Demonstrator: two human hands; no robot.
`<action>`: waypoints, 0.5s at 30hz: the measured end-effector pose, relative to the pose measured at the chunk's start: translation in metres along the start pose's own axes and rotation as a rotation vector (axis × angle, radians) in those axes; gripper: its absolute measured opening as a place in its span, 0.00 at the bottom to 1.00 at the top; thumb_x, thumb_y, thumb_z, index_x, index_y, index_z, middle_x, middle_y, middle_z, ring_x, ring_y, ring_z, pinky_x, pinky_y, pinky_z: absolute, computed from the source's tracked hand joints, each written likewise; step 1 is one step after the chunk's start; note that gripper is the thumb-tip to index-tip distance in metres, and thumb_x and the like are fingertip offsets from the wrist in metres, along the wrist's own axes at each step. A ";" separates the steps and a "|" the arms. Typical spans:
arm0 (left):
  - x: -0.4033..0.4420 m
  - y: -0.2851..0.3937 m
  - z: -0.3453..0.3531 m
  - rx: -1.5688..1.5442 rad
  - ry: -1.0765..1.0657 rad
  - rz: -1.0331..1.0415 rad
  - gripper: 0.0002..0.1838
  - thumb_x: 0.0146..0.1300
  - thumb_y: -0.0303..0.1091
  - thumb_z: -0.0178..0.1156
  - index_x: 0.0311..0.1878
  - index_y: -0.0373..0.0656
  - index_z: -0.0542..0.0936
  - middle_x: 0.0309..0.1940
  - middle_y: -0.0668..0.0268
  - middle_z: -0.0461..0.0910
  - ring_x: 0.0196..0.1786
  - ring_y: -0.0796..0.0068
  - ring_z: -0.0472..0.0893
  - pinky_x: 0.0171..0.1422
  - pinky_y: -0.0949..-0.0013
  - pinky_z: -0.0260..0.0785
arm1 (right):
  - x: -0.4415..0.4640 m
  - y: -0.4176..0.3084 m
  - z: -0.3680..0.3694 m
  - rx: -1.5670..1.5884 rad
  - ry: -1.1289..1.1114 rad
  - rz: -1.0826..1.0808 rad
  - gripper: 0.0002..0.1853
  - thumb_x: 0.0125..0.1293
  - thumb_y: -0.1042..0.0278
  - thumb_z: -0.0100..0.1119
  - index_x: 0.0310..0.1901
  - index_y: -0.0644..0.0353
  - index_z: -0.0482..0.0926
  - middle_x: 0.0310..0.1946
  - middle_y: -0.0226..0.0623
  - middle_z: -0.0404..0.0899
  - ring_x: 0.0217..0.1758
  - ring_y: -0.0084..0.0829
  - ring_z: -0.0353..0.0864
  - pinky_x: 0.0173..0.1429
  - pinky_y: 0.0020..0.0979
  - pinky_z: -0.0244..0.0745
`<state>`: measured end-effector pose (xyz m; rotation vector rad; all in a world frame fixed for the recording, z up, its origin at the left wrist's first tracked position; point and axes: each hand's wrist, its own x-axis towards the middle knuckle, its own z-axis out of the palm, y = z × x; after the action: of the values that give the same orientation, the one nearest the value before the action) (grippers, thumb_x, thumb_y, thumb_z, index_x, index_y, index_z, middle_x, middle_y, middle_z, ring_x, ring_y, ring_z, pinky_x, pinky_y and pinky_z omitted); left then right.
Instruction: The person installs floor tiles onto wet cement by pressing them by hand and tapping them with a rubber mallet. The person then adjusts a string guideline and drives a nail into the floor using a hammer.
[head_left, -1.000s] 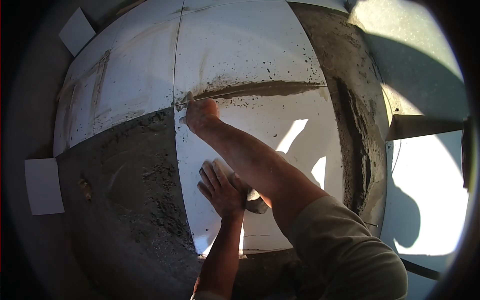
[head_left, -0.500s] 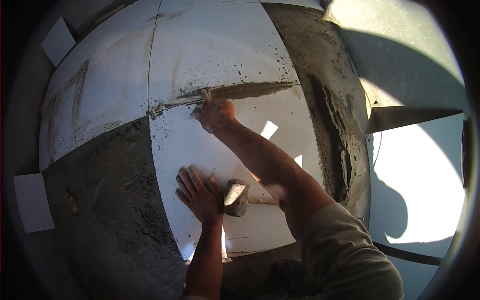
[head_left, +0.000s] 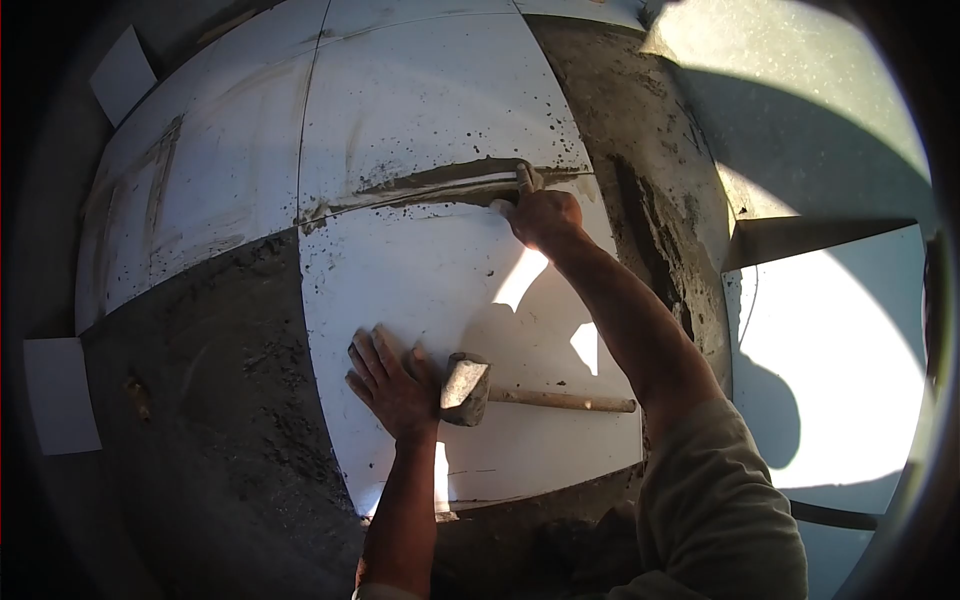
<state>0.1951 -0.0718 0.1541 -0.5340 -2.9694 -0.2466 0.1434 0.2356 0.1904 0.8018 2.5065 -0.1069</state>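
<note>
The tile [head_left: 410, 270] lies at frame centre, mortar [head_left: 440, 178] along its upper edge. There the right hand [head_left: 547, 215] extends a finger; whether it grips anything is unclear. The left hand [head_left: 397, 392] lies flat, fingers spread, just beside a mallet [head_left: 468, 396].

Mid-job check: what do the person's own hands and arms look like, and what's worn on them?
The left hand and right hand are gloveless, with pale, dusty smears on the fingers. The forearms are bare, with no watch visible. A loose, creased grey-olive sleeve covers the right upper arm.
</note>
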 end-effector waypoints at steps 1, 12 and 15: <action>-0.001 0.000 0.000 -0.003 0.006 0.005 0.33 0.69 0.51 0.48 0.70 0.42 0.56 0.72 0.51 0.53 0.74 0.49 0.54 0.71 0.38 0.48 | -0.005 0.012 -0.001 0.059 -0.041 0.101 0.45 0.69 0.30 0.30 0.74 0.61 0.44 0.53 0.43 0.80 0.51 0.33 0.82 0.53 0.29 0.74; -0.002 -0.001 0.002 0.024 0.003 -0.002 0.32 0.70 0.51 0.48 0.69 0.41 0.57 0.72 0.53 0.54 0.74 0.49 0.54 0.71 0.38 0.50 | -0.093 0.180 -0.040 0.215 0.428 0.445 0.37 0.70 0.36 0.35 0.72 0.53 0.57 0.44 0.52 0.82 0.51 0.48 0.81 0.56 0.45 0.73; 0.002 0.001 0.002 0.033 -0.009 -0.003 0.33 0.69 0.51 0.49 0.70 0.41 0.56 0.72 0.53 0.53 0.74 0.49 0.54 0.71 0.38 0.49 | -0.097 0.193 -0.018 0.327 0.744 0.280 0.33 0.71 0.40 0.37 0.70 0.52 0.60 0.37 0.51 0.83 0.45 0.51 0.82 0.52 0.48 0.73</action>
<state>0.1936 -0.0702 0.1522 -0.5278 -2.9780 -0.1953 0.3116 0.3478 0.2677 1.5504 3.0597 -0.1432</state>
